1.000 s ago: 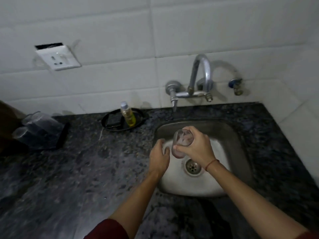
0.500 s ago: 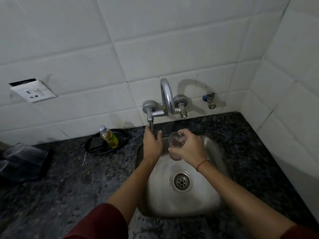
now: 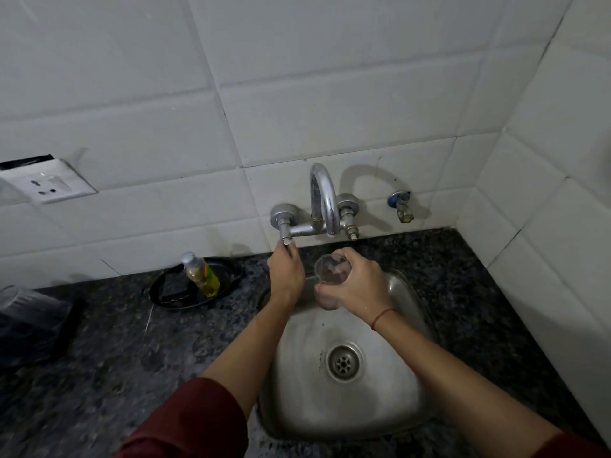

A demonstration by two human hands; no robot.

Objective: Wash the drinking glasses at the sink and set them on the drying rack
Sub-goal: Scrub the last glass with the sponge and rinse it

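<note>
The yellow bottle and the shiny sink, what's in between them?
Only bare speckled dark stone counter lies between the yellow liquid bottle on its black tray and the steel sink, seen in the head view.

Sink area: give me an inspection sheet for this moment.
Surface: dark speckled stone counter; steel sink basin holds no dishes.
Job's things: clear drinking glass, held over the basin, mouth up; no drying rack seen.
Clutter: yellow liquid bottle standing in a black oval tray; crumpled clear plastic at far left.
Grippers: left hand at the tap's left valve handle; right hand gripping the glass.
Cables: nothing seen.
Surroundings: white tiled wall, chrome wall tap, white socket, small blue-capped valve.
</note>
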